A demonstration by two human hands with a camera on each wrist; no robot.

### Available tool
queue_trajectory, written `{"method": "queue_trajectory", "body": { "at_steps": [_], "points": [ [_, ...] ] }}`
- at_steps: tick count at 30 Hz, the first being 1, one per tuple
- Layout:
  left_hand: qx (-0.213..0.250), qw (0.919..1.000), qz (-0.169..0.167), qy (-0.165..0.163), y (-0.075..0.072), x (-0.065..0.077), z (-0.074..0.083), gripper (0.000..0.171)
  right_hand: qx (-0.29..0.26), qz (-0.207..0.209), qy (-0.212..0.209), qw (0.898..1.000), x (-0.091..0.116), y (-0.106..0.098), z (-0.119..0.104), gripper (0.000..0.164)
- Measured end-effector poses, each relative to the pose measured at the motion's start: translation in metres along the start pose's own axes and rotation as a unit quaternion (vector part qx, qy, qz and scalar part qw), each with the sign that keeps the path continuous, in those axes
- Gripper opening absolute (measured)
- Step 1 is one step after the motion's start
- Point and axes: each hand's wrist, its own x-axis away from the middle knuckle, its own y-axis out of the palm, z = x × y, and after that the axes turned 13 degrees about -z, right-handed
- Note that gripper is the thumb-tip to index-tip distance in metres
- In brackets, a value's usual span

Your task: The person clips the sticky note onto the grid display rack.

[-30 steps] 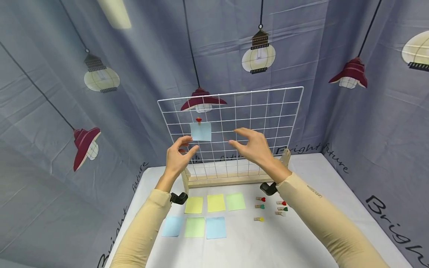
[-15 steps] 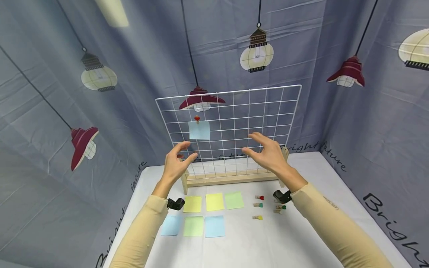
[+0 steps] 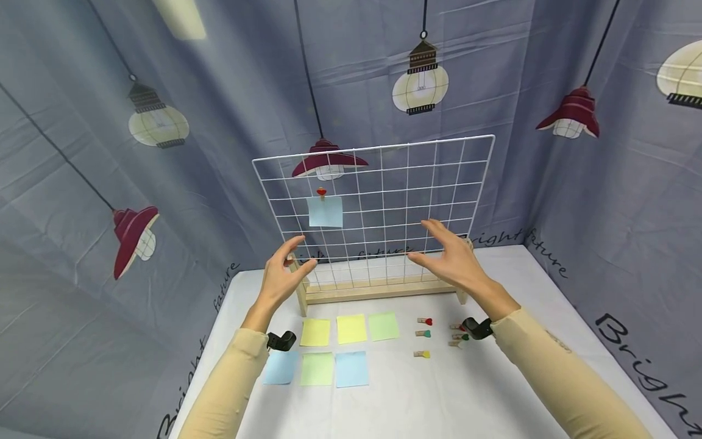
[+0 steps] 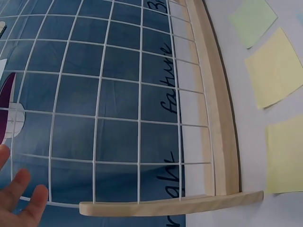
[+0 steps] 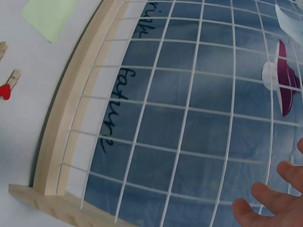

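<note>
A white wire grid panel [image 3: 395, 201] stands upright in a wooden base [image 3: 378, 289]. One blue sticky note [image 3: 325, 212] hangs on its upper left part, held by a small clothespin with a red heart [image 3: 321, 192]. My left hand [image 3: 281, 274] is in front of the grid's lower left corner, thumb and fingers spread apart and holding nothing. On the other side, my right hand [image 3: 451, 259] is before the lower right part of the grid, also spread and without anything in it. In both wrist views, fingertips [image 4: 38, 196] show close to the wires.
Yellow notes [image 3: 351, 329], green notes [image 3: 383, 326] and blue notes [image 3: 352, 369] lie in two rows on the white table [image 3: 395, 402]. Several small clothespins [image 3: 423, 333] with coloured hearts lie to their right. A grey-blue curtain printed with lamps surrounds the table.
Both hands have drawn away from the hanging note: the right moved right and down, the left slightly down and left. The note stays clipped on the grid.
</note>
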Motion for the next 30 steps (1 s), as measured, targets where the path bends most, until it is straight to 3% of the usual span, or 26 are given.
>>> {"method": "queue_trajectory", "body": {
  "at_steps": [11,30],
  "points": [
    [-0.009,0.9999,0.006,-0.013,-0.006,0.008,-0.01,0.066,-0.019,0.01,0.028,0.999,0.009,-0.005,0.014,0.088],
    [0.023,0.9989,0.026,-0.031,0.001,0.045,-0.027,0.064,-0.021,0.011,0.044,0.999,0.02,-0.001,0.028,0.089]
  ]
}}
